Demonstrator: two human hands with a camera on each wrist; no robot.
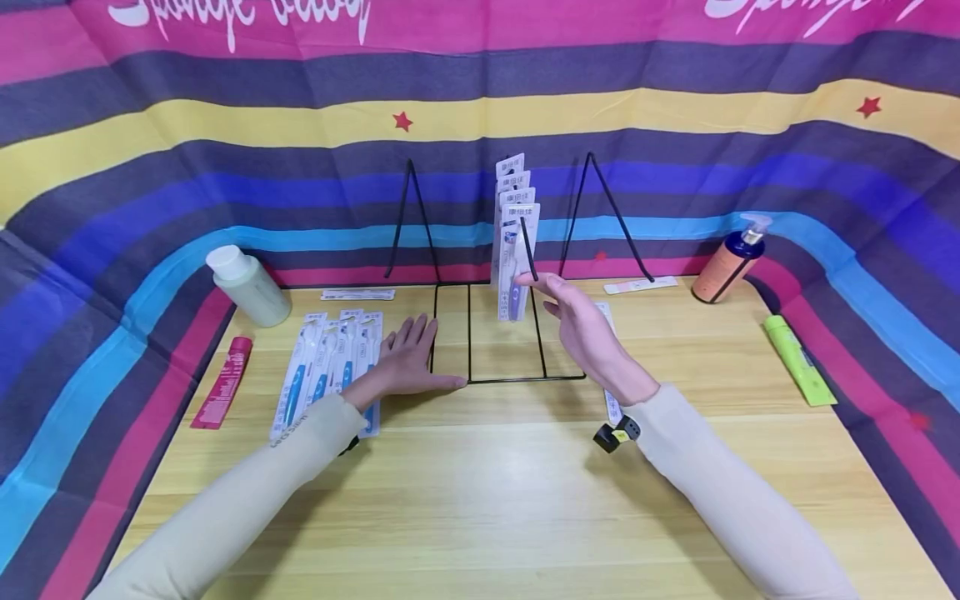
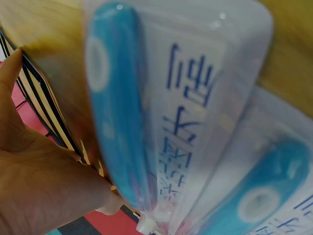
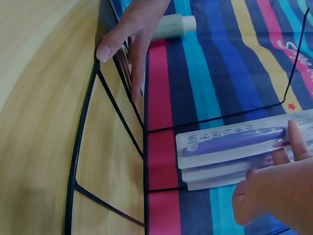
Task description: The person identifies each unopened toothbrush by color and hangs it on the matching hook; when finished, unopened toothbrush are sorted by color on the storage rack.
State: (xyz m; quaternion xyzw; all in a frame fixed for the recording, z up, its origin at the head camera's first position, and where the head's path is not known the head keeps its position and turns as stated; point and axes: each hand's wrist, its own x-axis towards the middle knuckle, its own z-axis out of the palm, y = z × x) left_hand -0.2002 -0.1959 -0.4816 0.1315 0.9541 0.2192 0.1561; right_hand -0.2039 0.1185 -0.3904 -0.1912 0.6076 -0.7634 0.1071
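Note:
Several packaged toothbrushes with purple handles hang one behind another from a hook on a black wire rack. At the front pack is my right hand, its extended index finger touching the package face in the right wrist view, the other fingers loosely bent. My left hand lies with straight, spread fingers at the left front corner of the rack's base, thumb on the wire. Beneath the left wrist and forearm, several packaged blue toothbrushes lie on the table; they fill much of the left wrist view.
Left stand a pale capped bottle and a red tube. Right are a pump bottle and a green tube. Thin white packs lie near the back edge. Another pack is partly hidden under my right wrist. Striped cloth surrounds the table.

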